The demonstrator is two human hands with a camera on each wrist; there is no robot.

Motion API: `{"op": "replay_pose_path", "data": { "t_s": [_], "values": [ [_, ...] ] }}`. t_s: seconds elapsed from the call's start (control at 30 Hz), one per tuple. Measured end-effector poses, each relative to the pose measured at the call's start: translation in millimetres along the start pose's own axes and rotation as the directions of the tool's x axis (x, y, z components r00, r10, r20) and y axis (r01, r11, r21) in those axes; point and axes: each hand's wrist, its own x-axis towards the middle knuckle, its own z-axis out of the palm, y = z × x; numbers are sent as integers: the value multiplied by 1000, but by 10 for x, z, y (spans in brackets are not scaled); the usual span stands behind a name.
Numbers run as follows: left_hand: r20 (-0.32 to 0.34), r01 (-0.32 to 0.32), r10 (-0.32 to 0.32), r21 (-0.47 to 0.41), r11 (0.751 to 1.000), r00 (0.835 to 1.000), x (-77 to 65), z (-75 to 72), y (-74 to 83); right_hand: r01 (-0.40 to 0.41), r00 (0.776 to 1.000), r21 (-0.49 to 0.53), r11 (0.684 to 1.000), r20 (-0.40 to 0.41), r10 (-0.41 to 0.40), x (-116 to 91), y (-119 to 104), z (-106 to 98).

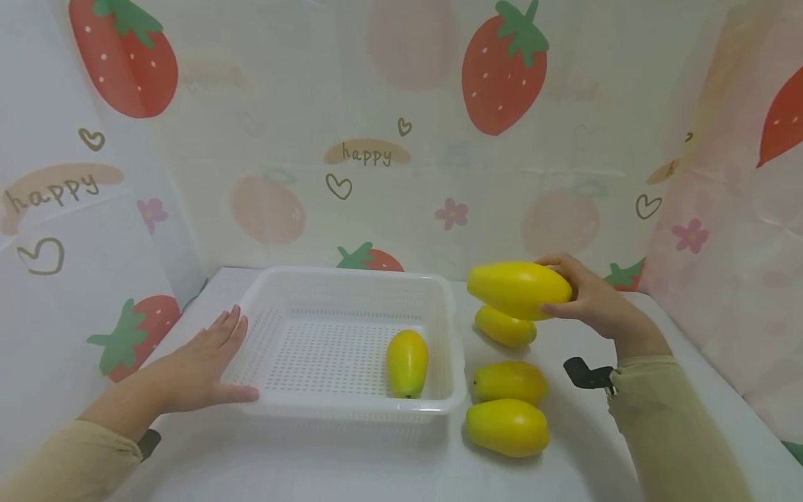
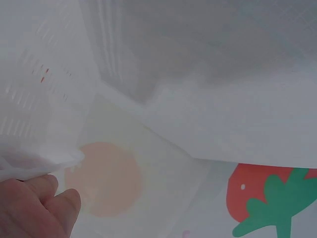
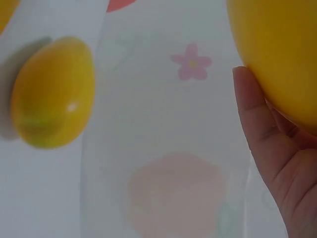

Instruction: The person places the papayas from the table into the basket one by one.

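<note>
My right hand [image 1: 586, 296] grips a large yellow papaya [image 1: 517, 287] by its right end, up above the table. In the right wrist view, the held papaya [image 3: 285, 59] fills the upper right, with a finger and thumb against it. My left hand [image 1: 201, 366] rests at the left side of a white plastic basket [image 1: 351, 404], fingers extended and thumb along the front rim. Inside the basket, toward the right, lies one yellow papaya [image 1: 408, 362]. Left wrist view: fingertips [image 2: 64, 203] touch the basket's edge.
Right of the basket, three papayas lie on the white table: one at the back [image 1: 505, 328], a middle one [image 1: 511, 381] and a front one [image 1: 508, 427]. A strawberry-printed cloth [image 1: 376, 216] hangs behind and at both sides.
</note>
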Motion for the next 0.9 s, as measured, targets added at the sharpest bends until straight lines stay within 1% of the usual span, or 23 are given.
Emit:
{"op": "replay_pose_path", "data": {
  "t_s": [0.1, 0.27, 0.57, 0.77, 0.9],
  "values": [
    [1, 4, -4, -1, 1000, 1000, -3, -9, 13, 26, 999, 15, 1000, 22, -27, 121, -55, 58],
    [5, 11, -11, -4, 1000, 1000, -6, -25, 31, 37, 998, 42, 998, 52, -39, 305, -131, 156],
    [13, 12, -12, -9, 1000, 1000, 2, -18, 23, 71, 993, 4, 997, 94, -71, 572, -305, 371],
    [6, 9, -9, 1, 1000, 1000, 9, -22, 27, 66, 991, -35, 997, 117, -62, 729, -433, 570],
    [5, 8, -8, -3, 1000, 1000, 9, -21, 29, 56, 989, -37, 998, 138, -50, 840, -490, 701]
  ]
}}
